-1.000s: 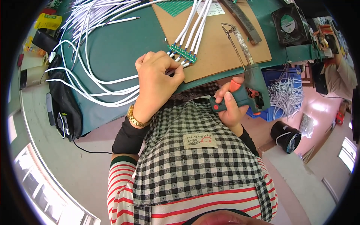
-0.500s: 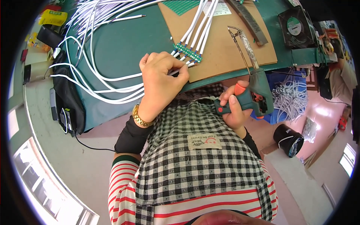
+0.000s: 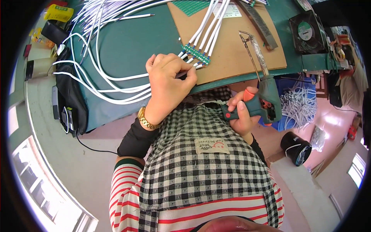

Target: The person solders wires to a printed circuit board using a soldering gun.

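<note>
My left hand (image 3: 169,83) is closed, thumb and forefinger pinched, on white cables (image 3: 127,102) by the near edge of a narrow green circuit board (image 3: 197,54). Part of the cables is hidden under my fingers. More white cables run from the board's far side. The board lies on a brown sheet (image 3: 232,63) on the table. Wrapped round the dark green handle of a soldering gun (image 3: 269,92), my right hand (image 3: 244,118) has its thumb by the orange trigger. The gun's thin tip points up over the sheet, apart from the board.
Loose white cables (image 3: 106,11) pile up at the far left of the green table (image 3: 119,42). A dark metal bar (image 3: 259,27) lies on the sheet, with a black fan (image 3: 308,31) to its right. Below the table stand a blue container of white cables (image 3: 299,106) and a black bucket (image 3: 295,149).
The whole view has shifted slightly, so table things sit a little lower and further right. Both hands keep their holds, and the soldering gun stays in nearly the same place.
</note>
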`<state>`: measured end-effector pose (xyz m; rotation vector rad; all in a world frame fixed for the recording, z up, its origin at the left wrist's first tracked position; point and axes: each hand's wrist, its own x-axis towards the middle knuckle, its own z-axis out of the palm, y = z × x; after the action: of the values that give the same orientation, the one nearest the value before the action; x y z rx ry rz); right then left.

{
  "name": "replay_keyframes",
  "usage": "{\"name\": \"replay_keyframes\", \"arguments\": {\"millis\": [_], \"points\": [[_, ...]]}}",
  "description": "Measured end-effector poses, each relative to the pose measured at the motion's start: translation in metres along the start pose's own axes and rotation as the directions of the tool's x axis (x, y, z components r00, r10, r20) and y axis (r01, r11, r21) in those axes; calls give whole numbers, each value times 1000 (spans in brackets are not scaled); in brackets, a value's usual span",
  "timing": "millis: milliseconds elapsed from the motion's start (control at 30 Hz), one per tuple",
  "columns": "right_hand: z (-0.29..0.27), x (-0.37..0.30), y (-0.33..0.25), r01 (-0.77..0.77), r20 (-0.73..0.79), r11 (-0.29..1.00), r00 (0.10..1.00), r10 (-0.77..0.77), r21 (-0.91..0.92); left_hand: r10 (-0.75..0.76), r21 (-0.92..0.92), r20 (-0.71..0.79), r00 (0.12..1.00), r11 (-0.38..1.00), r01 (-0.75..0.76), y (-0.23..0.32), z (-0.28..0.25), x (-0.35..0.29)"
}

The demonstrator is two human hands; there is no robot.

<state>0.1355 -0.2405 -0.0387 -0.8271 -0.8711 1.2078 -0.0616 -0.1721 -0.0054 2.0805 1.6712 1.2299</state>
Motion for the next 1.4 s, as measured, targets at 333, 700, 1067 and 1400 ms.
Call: {"name": "replay_keyframes", "arguments": {"millis": [333,700,1067,1400], "points": [[-5,-2,2,34,20,999,999,-34,3,37,-19,-39,999,999,-38,-3,0,-2],[-1,-3,2,2,9,999,1000,-3,39,68,6,-83,994,998,-68,-6,6,0],[-5,-7,1,11,135,998,991,-3,-60,-13,168,42,999,986,6,10,7,8],[-21,-18,-29,-163,326,911,898,296,-378,68,96,-32,997,993,-65,1,12,2]]}}
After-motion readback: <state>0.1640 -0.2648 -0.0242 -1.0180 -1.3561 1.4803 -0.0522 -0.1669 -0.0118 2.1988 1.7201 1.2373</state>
